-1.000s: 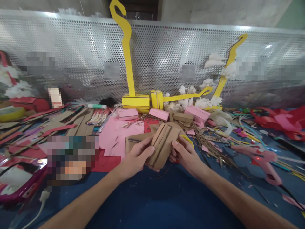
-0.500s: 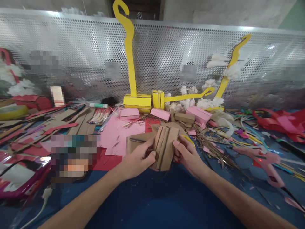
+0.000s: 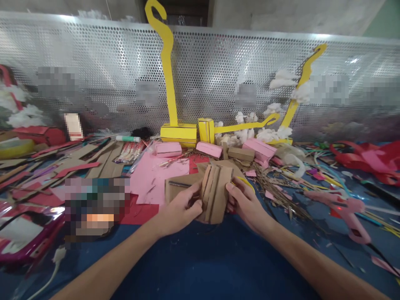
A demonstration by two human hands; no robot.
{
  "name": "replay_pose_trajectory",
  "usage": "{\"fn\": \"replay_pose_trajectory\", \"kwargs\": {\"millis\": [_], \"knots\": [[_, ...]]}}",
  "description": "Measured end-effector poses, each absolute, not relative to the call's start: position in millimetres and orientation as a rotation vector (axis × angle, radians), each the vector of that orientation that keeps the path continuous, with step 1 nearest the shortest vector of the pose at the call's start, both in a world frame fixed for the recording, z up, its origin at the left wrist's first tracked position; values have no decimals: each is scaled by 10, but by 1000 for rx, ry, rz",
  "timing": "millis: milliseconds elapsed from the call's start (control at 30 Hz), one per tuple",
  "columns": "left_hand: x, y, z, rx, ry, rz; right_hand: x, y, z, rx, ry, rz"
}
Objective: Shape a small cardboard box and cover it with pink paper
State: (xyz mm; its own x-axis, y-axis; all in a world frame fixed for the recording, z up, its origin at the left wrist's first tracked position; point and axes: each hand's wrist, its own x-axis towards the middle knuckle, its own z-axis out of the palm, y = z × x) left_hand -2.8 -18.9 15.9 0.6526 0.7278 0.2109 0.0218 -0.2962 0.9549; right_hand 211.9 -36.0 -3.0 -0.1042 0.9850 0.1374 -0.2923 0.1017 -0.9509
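A folded piece of brown cardboard [image 3: 218, 193], creased into lengthwise panels, is held tilted above the blue table. My left hand [image 3: 184, 204] pinches its left edge between thumb and fingers. On the opposite edge my right hand [image 3: 245, 196] grips it, the thumb on the front and the other fingers partly hidden behind. Behind the piece lies a larger flat cardboard sheet [image 3: 178, 187]. Part of a yellow ring [image 3: 246, 182] shows beside my right hand; its kind I cannot tell.
A pink glue gun [image 3: 346, 210] lies at the right near dry twigs [image 3: 278, 187]. Pink paper [image 3: 146, 179], small pink boxes [image 3: 168, 149] and a yellow box with a tall hooked strip [image 3: 178, 133] stand behind. A perforated metal panel [image 3: 206, 54] borders the back.
The view has shifted slightly, so everything sits a little further left. Both hands keep their hold on the folded cardboard, which has barely moved.
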Motion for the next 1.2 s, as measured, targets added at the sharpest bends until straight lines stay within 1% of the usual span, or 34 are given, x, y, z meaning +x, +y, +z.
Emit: {"fn": "replay_pose_trajectory", "kwargs": {"millis": [167, 600, 733, 900, 1200], "knots": [[-66, -188, 139, 1697, 657, 801, 2124, -348, -34, -813, -1114, 1348], [-71, -129, 131, 1686, 537, 787, 2139, -348, -27, -839, -1029, 1417], [-83, -114, 106, 1711, 594, 771, 2139, -366, -41, -823, -1032, 1437], [-92, -120, 112, 1834, 680, 782, 2135, -384, -35, -825, -1042, 1432], [-101, -178, 176, 2223, 934, 785, 2157, -358, -64, -865, -1065, 1422]]}}
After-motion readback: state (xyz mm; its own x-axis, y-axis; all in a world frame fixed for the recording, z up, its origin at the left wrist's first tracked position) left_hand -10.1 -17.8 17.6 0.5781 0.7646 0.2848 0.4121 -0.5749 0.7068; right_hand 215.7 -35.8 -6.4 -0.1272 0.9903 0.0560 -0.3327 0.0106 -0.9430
